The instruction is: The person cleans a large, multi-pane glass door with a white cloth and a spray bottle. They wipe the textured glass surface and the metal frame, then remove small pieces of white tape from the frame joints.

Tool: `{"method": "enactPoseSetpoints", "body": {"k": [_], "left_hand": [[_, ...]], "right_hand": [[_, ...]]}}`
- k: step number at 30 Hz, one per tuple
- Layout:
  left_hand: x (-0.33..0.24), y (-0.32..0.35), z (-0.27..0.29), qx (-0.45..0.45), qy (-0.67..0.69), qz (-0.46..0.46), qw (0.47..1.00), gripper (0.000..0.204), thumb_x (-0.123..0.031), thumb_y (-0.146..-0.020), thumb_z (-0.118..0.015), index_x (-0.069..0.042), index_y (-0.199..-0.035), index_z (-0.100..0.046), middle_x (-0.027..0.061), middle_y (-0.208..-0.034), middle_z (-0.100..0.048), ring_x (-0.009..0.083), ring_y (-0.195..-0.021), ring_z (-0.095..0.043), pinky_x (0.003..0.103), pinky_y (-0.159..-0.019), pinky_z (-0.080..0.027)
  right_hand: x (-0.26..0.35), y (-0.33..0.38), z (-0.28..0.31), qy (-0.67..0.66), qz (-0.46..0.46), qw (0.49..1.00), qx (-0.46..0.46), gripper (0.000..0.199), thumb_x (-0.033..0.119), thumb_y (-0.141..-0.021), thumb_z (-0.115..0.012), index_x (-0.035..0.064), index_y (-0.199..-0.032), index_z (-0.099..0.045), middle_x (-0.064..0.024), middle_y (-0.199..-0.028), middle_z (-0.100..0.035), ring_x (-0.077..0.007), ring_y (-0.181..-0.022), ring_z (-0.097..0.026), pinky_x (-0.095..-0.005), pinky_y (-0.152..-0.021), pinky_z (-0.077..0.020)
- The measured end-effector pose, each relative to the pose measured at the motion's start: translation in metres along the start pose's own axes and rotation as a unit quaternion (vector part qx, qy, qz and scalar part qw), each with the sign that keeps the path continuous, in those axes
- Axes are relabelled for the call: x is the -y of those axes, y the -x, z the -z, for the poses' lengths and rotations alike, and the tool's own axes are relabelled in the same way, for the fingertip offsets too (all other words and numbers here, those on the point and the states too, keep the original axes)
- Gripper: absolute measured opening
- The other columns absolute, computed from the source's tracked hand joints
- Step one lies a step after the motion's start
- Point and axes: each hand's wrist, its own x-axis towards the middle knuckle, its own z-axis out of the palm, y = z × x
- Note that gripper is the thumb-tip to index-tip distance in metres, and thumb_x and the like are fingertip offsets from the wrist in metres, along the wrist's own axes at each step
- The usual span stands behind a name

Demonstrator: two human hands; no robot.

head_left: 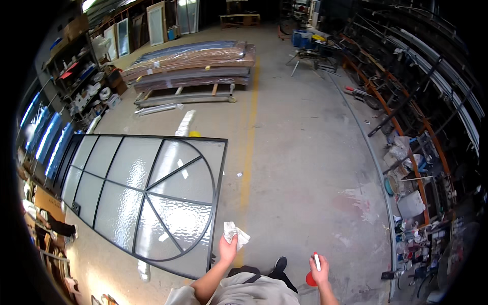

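A crumpled white cloth (235,235) is gripped in the left hand (227,250), whose fingers are closed around its lower part. The cloth is held above the concrete floor (305,168), just beside the near right corner of a large glazed panel (145,190). This panel, with a black frame and textured glass divided by straight and curved bars, is laid flat on the floor at the left. A small white and red spray bottle (315,265) is clasped in the right hand (320,269), the fingers being wrapped around it, above the floor near the person's black shoe (279,264). A stack of wrapped sheets (190,63) is seen at the far side of the floor, well apart from the hands.
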Motion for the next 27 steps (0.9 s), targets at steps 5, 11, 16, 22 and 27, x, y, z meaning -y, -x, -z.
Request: {"method": "enactPoseSetpoints", "body": {"k": [5,11,16,22,27], "left_hand": [[-0.031,0.001,0.001,-0.166,-0.016,-0.048,0.985,0.033,-0.012,-0.098,-0.075,0.005,-0.125,-0.068,0.0173,-0.114,-0.077,0.0316,-0.110,-0.074,0.040,-0.099,-0.055],[-0.082,-0.063,0.018,-0.285,-0.026,-0.023,0.958,0.039,-0.014,-0.101,-0.072,0.004,-0.134,-0.063,0.0212,-0.122,-0.075,0.0326,-0.114,-0.073,0.042,-0.101,-0.054],[-0.079,-0.172,0.050,-0.353,-0.005,-0.048,0.934,0.036,-0.013,-0.101,-0.071,0.005,-0.132,-0.063,0.0203,-0.120,-0.074,0.0308,-0.112,-0.071,0.041,-0.100,-0.053],[-0.082,-0.316,0.075,-0.338,-0.069,0.009,0.939,0.035,-0.013,-0.098,-0.072,0.001,-0.129,-0.063,0.0255,-0.115,-0.072,0.0432,-0.110,-0.068,0.049,-0.095,-0.052],[-0.065,-0.379,0.081,-0.362,-0.126,0.023,0.923,0.045,-0.013,-0.094,-0.074,-0.001,-0.135,-0.060,0.0238,-0.119,-0.068,0.0451,-0.115,-0.064,0.052,-0.098,-0.050]], "right_hand": [[0.097,-0.168,-0.027,-0.015,0.154,0.973,0.172,0.030,0.025,-0.095,-0.078,0.0002,-0.110,-0.074,-0.0194,-0.100,-0.071,-0.0397,-0.092,-0.070,-0.0463,-0.084,-0.0560],[0.221,-0.287,-0.099,-0.005,0.252,0.918,0.308,0.032,0.031,-0.099,-0.073,0.0014,-0.112,-0.075,-0.0197,-0.102,-0.071,-0.0425,-0.095,-0.069,-0.0476,-0.086,-0.0562],[0.299,-0.345,-0.216,0.019,0.315,0.886,0.340,0.035,0.035,-0.101,-0.070,0.0014,-0.108,-0.075,-0.0203,-0.103,-0.072,-0.0438,-0.098,-0.069,-0.0498,-0.088,-0.0557],[0.380,-0.399,-0.342,0.084,0.329,0.852,0.399,0.041,0.040,-0.102,-0.067,0.0010,-0.111,-0.075,-0.0220,-0.107,-0.074,-0.0447,-0.103,-0.070,-0.0511,-0.093,-0.0556],[0.422,-0.433,-0.417,0.130,0.328,0.816,0.459,0.041,0.039,-0.100,-0.066,-0.0001,-0.105,-0.078,-0.0246,-0.106,-0.075,-0.0446,-0.105,-0.070,-0.0513,-0.096,-0.0554]]}}
